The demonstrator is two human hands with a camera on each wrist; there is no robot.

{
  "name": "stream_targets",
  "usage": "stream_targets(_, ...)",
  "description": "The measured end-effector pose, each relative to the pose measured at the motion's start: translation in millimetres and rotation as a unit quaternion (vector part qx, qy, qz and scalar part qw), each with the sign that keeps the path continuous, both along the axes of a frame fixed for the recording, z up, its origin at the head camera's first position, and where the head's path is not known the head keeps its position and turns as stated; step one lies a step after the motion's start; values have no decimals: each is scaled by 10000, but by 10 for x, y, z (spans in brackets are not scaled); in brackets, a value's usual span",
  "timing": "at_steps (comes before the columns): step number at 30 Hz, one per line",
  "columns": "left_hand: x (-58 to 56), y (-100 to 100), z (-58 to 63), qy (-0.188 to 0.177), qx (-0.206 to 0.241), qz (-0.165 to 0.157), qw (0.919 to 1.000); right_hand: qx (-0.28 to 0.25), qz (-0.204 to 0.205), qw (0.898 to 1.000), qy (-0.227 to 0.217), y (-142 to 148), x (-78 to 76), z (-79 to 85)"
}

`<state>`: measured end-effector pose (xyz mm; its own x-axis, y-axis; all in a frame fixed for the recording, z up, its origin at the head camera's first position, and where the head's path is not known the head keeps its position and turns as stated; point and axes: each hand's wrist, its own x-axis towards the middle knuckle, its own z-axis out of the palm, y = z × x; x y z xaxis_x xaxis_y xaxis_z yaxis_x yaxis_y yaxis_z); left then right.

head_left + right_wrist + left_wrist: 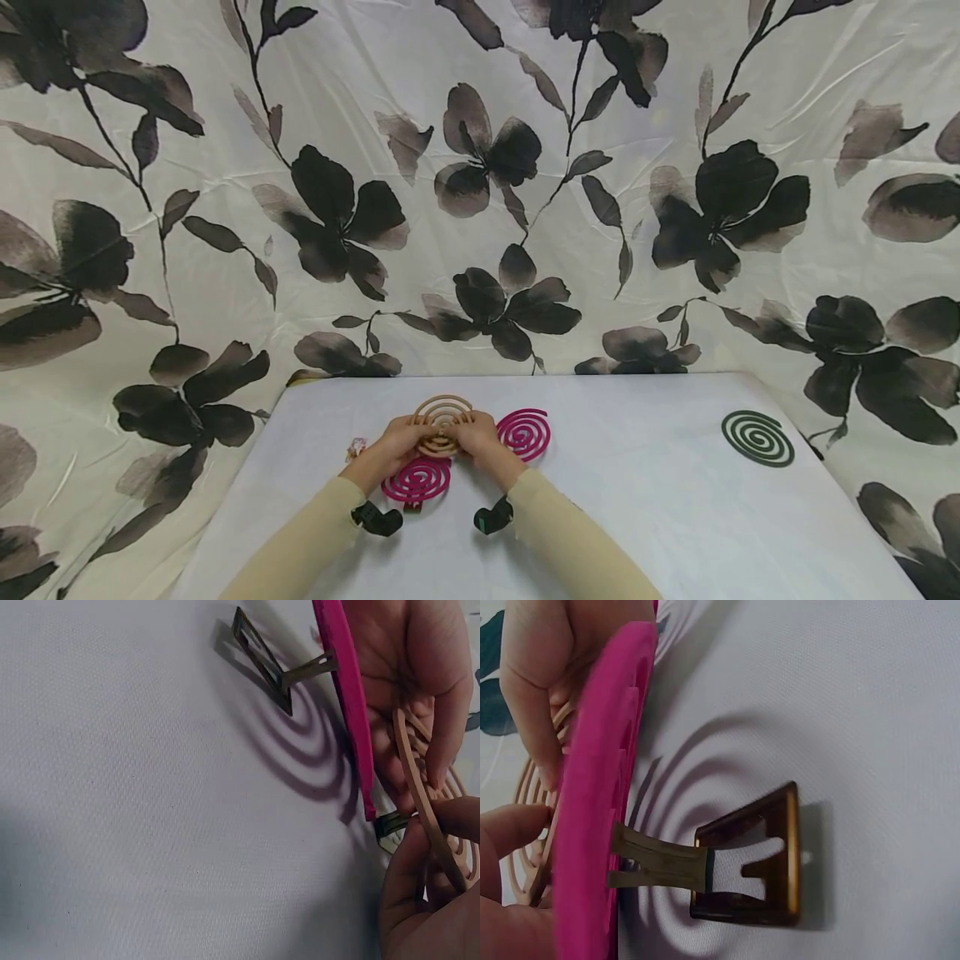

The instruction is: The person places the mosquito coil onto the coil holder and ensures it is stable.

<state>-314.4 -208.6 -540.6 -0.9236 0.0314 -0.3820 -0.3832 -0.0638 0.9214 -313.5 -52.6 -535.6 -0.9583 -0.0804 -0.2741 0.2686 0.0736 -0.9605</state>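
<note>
A tan mosquito coil (442, 408) is held up between both hands. My left hand (401, 442) pinches its left side, and my right hand (474, 435) pinches its right side. In the right wrist view, a metal piece (391, 823) shows by the fingertips under the tan coil (420, 795), partly hidden. A pink mosquito coil (416, 481) stands just in front of the hands. It sits on a folded metal stand (746, 859), plain in the left wrist view, and casts a spiral shadow.
Another pink coil (523, 434) lies right of the right hand. A dark green coil (757, 438) is at the far right of the white table (637, 500). By the left wrist is a small red and white item (356, 448), too small to identify. Floral cloth (480, 233) hangs behind.
</note>
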Motion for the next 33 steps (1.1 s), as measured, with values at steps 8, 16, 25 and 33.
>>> stream_targets(8,-37,16,0,0,146,97,9998,-124,-53,9999,72,9,-33,3)
stream_targets(16,-54,53,-8,71,197,71,9998,-157,-71,9998,92,26,-57,-14)
stream_targets(25,-58,69,-45,93,395,60,9992,-125,-170,9996,162,16,-81,-85)
stream_targets(33,-100,64,-53,104,384,21,9992,-96,-219,9996,129,11,-119,-90)
